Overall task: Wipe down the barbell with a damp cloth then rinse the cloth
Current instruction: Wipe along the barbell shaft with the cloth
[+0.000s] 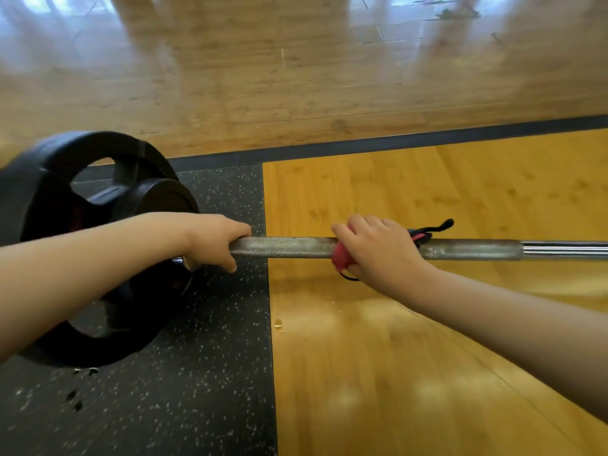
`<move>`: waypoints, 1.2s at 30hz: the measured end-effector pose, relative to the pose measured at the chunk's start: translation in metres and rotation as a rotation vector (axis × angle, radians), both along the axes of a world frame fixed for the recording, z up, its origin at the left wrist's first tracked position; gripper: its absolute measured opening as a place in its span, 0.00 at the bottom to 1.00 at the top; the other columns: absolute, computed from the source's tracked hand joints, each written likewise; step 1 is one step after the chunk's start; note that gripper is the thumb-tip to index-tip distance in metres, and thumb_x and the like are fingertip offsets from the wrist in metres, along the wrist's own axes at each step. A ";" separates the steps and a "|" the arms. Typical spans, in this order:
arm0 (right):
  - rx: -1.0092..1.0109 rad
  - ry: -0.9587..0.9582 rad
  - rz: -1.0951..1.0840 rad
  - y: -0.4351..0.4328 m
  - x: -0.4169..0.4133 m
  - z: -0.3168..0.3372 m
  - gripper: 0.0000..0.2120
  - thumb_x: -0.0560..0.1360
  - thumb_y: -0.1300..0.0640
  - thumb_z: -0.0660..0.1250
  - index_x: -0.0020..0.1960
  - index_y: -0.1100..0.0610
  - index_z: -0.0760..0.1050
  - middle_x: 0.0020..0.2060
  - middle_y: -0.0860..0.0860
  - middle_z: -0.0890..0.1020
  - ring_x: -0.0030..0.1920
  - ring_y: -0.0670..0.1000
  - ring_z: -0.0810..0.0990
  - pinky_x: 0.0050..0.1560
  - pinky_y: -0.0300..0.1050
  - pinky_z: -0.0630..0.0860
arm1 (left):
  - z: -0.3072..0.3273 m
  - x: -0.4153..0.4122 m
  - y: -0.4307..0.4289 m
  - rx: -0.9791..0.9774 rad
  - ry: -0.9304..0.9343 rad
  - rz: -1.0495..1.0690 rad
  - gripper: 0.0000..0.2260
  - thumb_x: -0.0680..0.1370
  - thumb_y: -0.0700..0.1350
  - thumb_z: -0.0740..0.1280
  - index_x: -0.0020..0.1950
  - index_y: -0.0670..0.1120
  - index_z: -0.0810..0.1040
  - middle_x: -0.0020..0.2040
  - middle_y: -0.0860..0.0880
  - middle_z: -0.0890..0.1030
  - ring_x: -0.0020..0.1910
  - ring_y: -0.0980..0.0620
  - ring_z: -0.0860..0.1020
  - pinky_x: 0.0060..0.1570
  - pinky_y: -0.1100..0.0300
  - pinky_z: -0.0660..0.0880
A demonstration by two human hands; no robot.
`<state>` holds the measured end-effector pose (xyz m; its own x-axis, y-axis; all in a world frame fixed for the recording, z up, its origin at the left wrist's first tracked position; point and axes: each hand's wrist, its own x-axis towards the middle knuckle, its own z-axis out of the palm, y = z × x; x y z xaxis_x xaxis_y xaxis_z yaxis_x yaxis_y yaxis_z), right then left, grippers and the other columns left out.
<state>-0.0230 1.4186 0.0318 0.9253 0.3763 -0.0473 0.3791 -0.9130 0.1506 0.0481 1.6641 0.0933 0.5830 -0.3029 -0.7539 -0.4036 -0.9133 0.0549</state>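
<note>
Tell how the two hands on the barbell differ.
The left hand grips the bare bar; the right hand holds a pink cloth around it. The left hand sits beside the black plate, the right hand farther along toward the smooth section. Both curl over the bar.

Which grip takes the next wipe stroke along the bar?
Right. The right grip holds the pink cloth around the barbell shaft; the left grip holds bare shaft beside the weight plate, likely steadying it.

bar (477,249) free rightward | left blocked: left hand (215,240), plates (98,245)
</note>
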 end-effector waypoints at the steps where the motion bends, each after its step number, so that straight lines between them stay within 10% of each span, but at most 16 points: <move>1: -0.007 0.011 -0.024 -0.009 -0.002 0.002 0.22 0.61 0.51 0.77 0.51 0.56 0.76 0.38 0.55 0.78 0.34 0.58 0.78 0.31 0.45 0.69 | -0.004 0.004 -0.001 -0.004 0.024 0.019 0.16 0.76 0.47 0.70 0.61 0.52 0.70 0.49 0.54 0.75 0.46 0.55 0.75 0.47 0.61 0.73; 13: 0.085 0.013 0.146 0.050 0.012 0.004 0.20 0.80 0.41 0.57 0.59 0.57 0.67 0.53 0.52 0.76 0.53 0.52 0.76 0.42 0.42 0.65 | -0.016 0.016 0.011 0.126 -0.180 -0.231 0.17 0.71 0.58 0.71 0.56 0.55 0.74 0.40 0.56 0.80 0.42 0.57 0.77 0.50 0.58 0.74; 20: 0.243 0.032 0.171 0.078 0.023 0.006 0.27 0.76 0.41 0.65 0.66 0.58 0.66 0.58 0.53 0.72 0.60 0.53 0.70 0.53 0.43 0.71 | -0.025 0.007 0.018 0.061 -0.340 -0.234 0.13 0.75 0.58 0.65 0.58 0.58 0.72 0.36 0.58 0.72 0.32 0.61 0.70 0.31 0.63 0.68; 27: 0.158 0.052 -0.065 -0.005 -0.005 0.011 0.24 0.72 0.39 0.63 0.64 0.46 0.66 0.51 0.48 0.78 0.49 0.53 0.78 0.44 0.47 0.71 | -0.028 0.009 0.012 0.145 -0.319 -0.300 0.13 0.74 0.59 0.66 0.56 0.57 0.73 0.42 0.57 0.76 0.43 0.55 0.75 0.47 0.59 0.67; 36: 0.488 0.020 0.036 0.018 -0.011 0.011 0.21 0.77 0.46 0.59 0.59 0.60 0.75 0.48 0.55 0.81 0.48 0.57 0.81 0.45 0.50 0.78 | -0.024 0.014 0.004 0.146 -0.094 -0.121 0.14 0.74 0.53 0.70 0.58 0.54 0.75 0.36 0.53 0.83 0.36 0.57 0.81 0.47 0.57 0.79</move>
<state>-0.0344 1.4361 0.0424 0.9121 0.3906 0.1244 0.4098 -0.8617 -0.2992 0.0623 1.6682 0.0693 0.6186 -0.2669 -0.7390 -0.5083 -0.8532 -0.1174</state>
